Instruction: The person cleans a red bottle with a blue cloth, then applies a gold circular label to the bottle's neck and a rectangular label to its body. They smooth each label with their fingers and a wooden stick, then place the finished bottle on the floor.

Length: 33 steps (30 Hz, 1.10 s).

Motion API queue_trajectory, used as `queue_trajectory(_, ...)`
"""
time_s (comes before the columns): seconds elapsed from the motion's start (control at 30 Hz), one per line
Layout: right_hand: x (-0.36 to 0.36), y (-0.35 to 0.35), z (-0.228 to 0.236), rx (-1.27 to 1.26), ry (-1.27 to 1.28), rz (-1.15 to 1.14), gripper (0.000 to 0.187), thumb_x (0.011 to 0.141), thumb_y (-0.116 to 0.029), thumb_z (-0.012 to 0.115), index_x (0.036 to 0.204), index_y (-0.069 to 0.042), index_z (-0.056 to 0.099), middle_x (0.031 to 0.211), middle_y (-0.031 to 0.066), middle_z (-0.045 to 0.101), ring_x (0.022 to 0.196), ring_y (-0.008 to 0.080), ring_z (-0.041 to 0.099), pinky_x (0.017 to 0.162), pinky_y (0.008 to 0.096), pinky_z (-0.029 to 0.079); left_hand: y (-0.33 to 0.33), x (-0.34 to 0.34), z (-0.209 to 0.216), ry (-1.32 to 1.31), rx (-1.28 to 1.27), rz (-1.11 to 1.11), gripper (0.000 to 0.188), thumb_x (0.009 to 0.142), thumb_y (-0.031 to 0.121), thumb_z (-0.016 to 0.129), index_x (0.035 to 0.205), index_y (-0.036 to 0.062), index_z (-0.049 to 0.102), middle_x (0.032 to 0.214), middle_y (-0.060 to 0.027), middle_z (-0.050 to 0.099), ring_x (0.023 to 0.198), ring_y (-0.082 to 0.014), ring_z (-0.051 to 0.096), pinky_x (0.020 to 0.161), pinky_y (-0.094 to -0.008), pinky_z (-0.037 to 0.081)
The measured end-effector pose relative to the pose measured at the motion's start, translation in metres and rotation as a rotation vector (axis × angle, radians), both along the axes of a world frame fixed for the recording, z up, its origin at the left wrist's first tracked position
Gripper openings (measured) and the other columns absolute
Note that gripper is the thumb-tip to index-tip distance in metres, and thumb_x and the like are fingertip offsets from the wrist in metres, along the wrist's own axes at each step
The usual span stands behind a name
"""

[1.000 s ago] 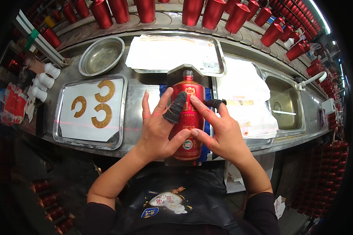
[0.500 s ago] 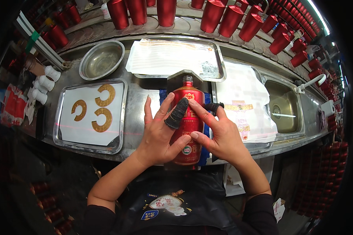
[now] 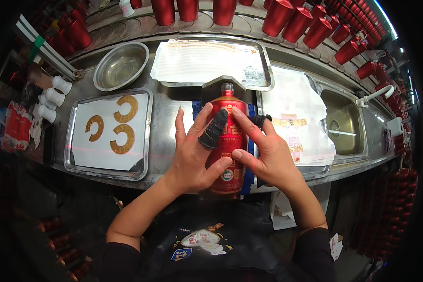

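Bright overhead light falls evenly; glare glints off the steel counter (image 3: 169, 117) left of the hands. Fisheye bends edges, corners go black, the rim dims and softens.

Dark fingertip covers (image 3: 214, 129), black sleeves (image 3: 315, 249)

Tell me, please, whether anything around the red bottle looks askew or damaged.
Nothing looks damaged or spilled. The red bottle lies flat under the left hand and right hand. The only oddity: a dark finger cot on one left finger.
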State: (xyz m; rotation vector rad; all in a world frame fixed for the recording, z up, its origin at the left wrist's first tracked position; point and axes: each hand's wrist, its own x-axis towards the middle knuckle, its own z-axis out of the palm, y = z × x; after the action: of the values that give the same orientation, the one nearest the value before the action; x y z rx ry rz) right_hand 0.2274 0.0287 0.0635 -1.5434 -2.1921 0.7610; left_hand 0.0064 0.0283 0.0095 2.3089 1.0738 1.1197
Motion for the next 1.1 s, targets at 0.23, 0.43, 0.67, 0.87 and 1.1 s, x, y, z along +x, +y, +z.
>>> queue_trajectory(0.23, 0.011, -0.009, -0.014, 0.023, 0.008, 0.031, 0.065, 0.092, -0.044, 0.069, 0.153, -0.037, 0.046, 0.088, 0.0168, 0.054, 0.078, 0.0325, 0.06, 0.072, 0.0404, 0.051, 0.002, -0.007, -0.016, -0.058, -0.025, -0.037, 0.071, 0.095, 0.039, 0.064, 0.153, 0.0043, 0.042, 0.154, -0.0179, 0.048, 0.153, -0.0375, 0.027, 0.118, -0.0672, -0.001)
queue_trajectory(0.43, 0.02, -0.031, -0.031, 0.085, 0.141, 0.089, 0.064, 0.093, -0.042, 0.069, 0.153, -0.033, 0.048, 0.086, 0.0136, 0.051, 0.078, 0.0286, 0.052, 0.073, 0.0359, 0.048, -0.018, -0.028, -0.029, -0.154, -0.165, -0.124, 0.081, 0.095, 0.036, 0.067, 0.159, 0.0055, 0.029, 0.16, -0.0151, 0.041, 0.154, -0.0355, 0.025, 0.121, -0.0594, -0.001)
queue_trajectory(0.67, 0.027, -0.036, -0.045, 0.044, 0.129, 0.125, 0.067, 0.094, -0.047, 0.066, 0.155, -0.033, 0.044, 0.086, 0.0132, 0.048, 0.078, 0.029, 0.05, 0.072, 0.0368, 0.046, -0.027, -0.026, -0.043, -0.16, -0.195, -0.167, 0.085, 0.095, 0.039, 0.068, 0.161, 0.0061, 0.025, 0.162, -0.0151, 0.038, 0.155, -0.0343, 0.023, 0.122, -0.057, -0.001)
queue_trajectory(0.87, 0.025, -0.039, -0.04, 0.012, 0.162, 0.09, 0.068, 0.093, -0.047, 0.066, 0.155, -0.035, 0.043, 0.088, 0.0138, 0.047, 0.078, 0.0289, 0.048, 0.074, 0.0377, 0.044, -0.026, -0.029, -0.039, -0.18, -0.191, -0.167, 0.086, 0.094, 0.042, 0.068, 0.16, 0.0052, 0.027, 0.163, -0.0155, 0.037, 0.155, -0.034, 0.025, 0.122, -0.0567, 0.001)
queue_trajectory(1.1, 0.027, -0.039, -0.05, 0.035, 0.19, 0.115, 0.073, 0.091, -0.046, 0.069, 0.157, -0.036, 0.04, 0.088, 0.0139, 0.044, 0.078, 0.0317, 0.05, 0.075, 0.0395, 0.045, -0.026, -0.026, -0.043, -0.151, -0.188, -0.155, 0.089, 0.093, 0.042, 0.069, 0.16, 0.0024, 0.025, 0.163, -0.017, 0.036, 0.154, -0.0343, 0.026, 0.122, -0.0557, 0.001)
